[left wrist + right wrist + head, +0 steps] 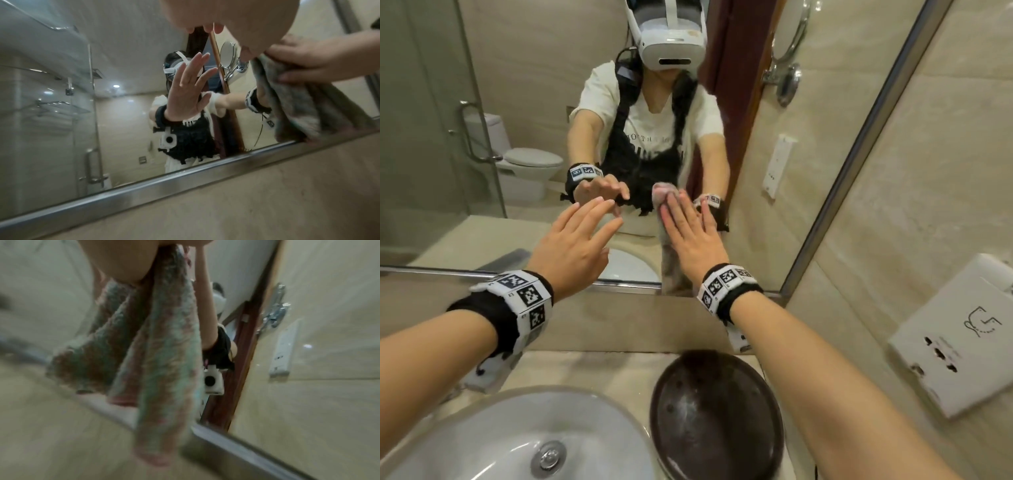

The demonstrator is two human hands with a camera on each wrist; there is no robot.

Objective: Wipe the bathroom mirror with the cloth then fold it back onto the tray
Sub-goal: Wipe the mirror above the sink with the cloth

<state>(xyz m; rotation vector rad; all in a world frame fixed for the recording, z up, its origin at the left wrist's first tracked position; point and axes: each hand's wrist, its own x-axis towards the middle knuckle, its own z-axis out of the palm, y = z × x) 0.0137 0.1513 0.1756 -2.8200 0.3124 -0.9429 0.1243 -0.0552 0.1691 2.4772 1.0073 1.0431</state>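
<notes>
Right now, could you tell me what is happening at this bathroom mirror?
A person is wiping the mirror. The right hand presses a cloth flat against the glass, its loose end hanging to the mirror's lower frame. The left hand reaches toward the glass with straight fingers, holding nothing. The dark tray beside the sink has no cloth on it.

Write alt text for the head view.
A right hand presses a cloth flat against the mirror while the left hand hovers open beside it. Below sit an empty dark tray and a sink.
</notes>
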